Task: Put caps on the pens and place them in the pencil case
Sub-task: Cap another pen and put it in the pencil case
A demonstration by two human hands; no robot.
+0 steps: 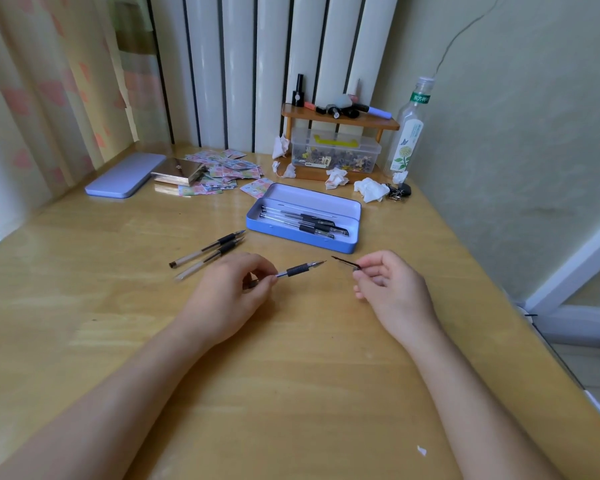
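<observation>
My left hand (232, 289) grips an uncapped pen (300, 269) with a black grip, its tip pointing right. My right hand (385, 284) pinches a dark pen cap (345, 262), whose clip end points left toward the pen tip; a small gap separates them. Two more uncapped pens (208, 252) lie side by side on the table just left of my left hand. Beyond my hands, the open blue pencil case (302, 237) holds several capped pens (309, 221).
The case's lavender lid (125, 174) lies at the far left, next to a shiny box (179, 171) and scattered stickers (229, 171). A wooden shelf (340, 121), a clear box (335, 154), crumpled tissues (371, 190) and a bottle (407, 133) stand at the back right.
</observation>
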